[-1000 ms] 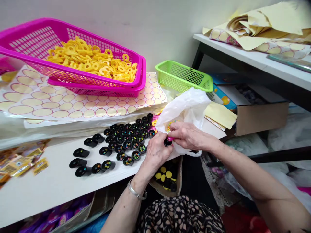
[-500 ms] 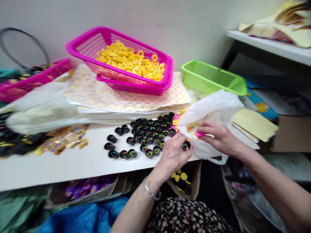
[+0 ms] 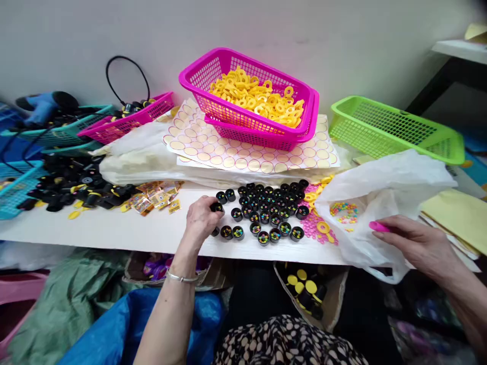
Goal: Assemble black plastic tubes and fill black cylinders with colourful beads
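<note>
My left hand [image 3: 203, 219] is closed at the left end of a group of small black cups [image 3: 264, 217], its fingertips gripping one black cup [image 3: 216, 207]. Several of the standing cups hold coloured beads. At the right, my right hand [image 3: 414, 241] pinches a small bright pink scoop [image 3: 379, 226], whose exact shape is partly hidden by the fingers. It hovers over a white plastic bag [image 3: 384, 177], which lies open with multicoloured beads [image 3: 344, 212] inside. Pink beads [image 3: 314, 228] and yellow rings [image 3: 323, 227] lie between the cups and the bag.
Behind the cups, a pink basket [image 3: 310, 129] of yellow rings rests on sticker sheets [image 3: 243, 163]. A green basket [image 3: 395, 129] stands at the back right. Small printed packets [image 3: 155, 196] and black parts [image 3: 83, 182] lie left. Below the table edge is a cardboard box [image 3: 335, 304].
My left hand has moved left, away from the bag, to a cup at the group's left end. My right hand has drawn back right with the pink scoop. The view has shifted left.
</note>
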The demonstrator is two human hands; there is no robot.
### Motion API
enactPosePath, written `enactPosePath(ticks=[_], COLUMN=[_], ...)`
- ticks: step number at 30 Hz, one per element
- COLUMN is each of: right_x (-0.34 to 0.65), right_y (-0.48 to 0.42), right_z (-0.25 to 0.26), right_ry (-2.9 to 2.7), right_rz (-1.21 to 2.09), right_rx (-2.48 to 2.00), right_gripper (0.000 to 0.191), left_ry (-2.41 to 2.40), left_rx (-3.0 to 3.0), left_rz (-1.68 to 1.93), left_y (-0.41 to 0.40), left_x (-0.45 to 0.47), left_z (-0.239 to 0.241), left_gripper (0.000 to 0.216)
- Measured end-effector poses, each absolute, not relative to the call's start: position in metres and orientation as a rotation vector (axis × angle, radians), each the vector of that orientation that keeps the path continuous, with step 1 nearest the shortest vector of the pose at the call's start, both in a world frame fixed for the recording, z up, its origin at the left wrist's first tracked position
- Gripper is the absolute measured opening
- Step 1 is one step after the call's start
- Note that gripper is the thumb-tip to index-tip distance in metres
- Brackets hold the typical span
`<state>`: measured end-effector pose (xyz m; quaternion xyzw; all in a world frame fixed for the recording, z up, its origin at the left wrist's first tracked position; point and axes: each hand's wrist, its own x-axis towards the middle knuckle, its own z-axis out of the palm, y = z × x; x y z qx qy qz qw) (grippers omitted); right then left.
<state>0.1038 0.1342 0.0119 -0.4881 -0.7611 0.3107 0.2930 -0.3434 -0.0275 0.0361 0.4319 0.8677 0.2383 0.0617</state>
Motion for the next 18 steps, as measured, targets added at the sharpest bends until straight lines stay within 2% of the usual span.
enactPosePath(ticks=[5,11,14,18], right_x=[0.096,0.078,0.072,0.077], right_y=[0.145,0.164,0.167,0.180], right_z=[0.005,0.012,0.015,0.011], right_ry=[-2.029,-2.282,-2.300,-1.907], right_rz=[0.813,0.544,0.285,-0.092], right_rx=[-1.328,-1.343,-1.418,-1.529], right_gripper=[0.026,0.019,0.020,0.020], left_ry=[2.619,2.601,2.641,2.504], left_rx=[1.427,1.500,1.667,1.488], left_rz=[0.282,0.183,0.437,1.245], left_y=[-0.017,-0.016,-0.018,-0.018], left_x=[-0.341,-0.355,-0.356,-0.310], left_z=[0.031,0.017,0.021,0.038], left_gripper=[0.029,0.028,0.029,0.025])
